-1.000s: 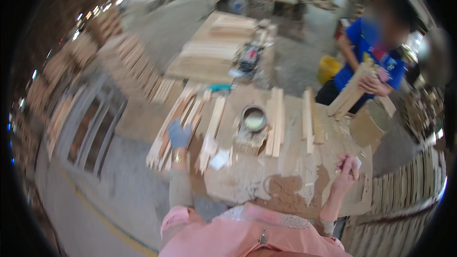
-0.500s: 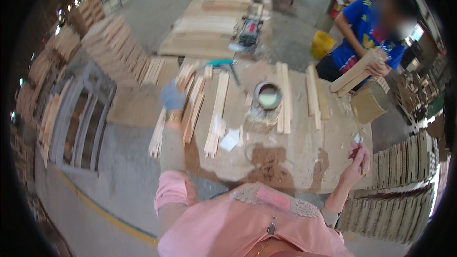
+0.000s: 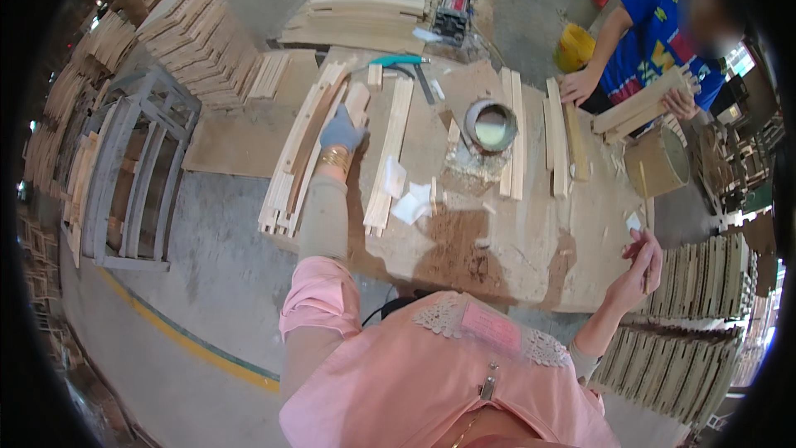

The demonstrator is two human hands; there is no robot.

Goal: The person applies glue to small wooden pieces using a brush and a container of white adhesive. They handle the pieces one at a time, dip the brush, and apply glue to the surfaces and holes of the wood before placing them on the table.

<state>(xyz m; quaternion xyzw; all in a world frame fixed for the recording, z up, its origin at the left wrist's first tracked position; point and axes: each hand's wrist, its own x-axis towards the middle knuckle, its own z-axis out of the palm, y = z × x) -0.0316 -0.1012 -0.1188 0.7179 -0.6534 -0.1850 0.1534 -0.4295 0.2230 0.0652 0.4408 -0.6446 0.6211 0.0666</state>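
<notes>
Presently, in the head view, the pot [image 3: 491,126] on the worktop [image 3: 531,261] is taken as clock centre. At 9 o'clock the left hand [image 3: 341,130], gloved in grey-blue, is seen with fingers curled on a pale wooden piece [image 3: 356,99]; the lower part of the piece is hidden by the hand. Farther out at 9 o'clock, long wooden strips [image 3: 303,145] are laid side by side. Between 8 and 9 o'clock a narrower bundle [image 3: 390,158] is placed, touched at its near part by white scraps [image 3: 410,202]. Between 4 and 5 o'clock the right hand [image 3: 640,264], bare, is held with fingers bent; a thin stick [image 3: 647,284] appears to be pinched there, its kind not determinable. At 10 o'clock a teal-handled tool [image 3: 396,60] is lying. Just beside the pot at 3 o'clock, two strips [image 3: 512,137] are set upright in line with the view. Near 2 o'clock, angled boards [image 3: 638,106] are gripped by a co-worker [image 3: 643,29] in blue.
</notes>
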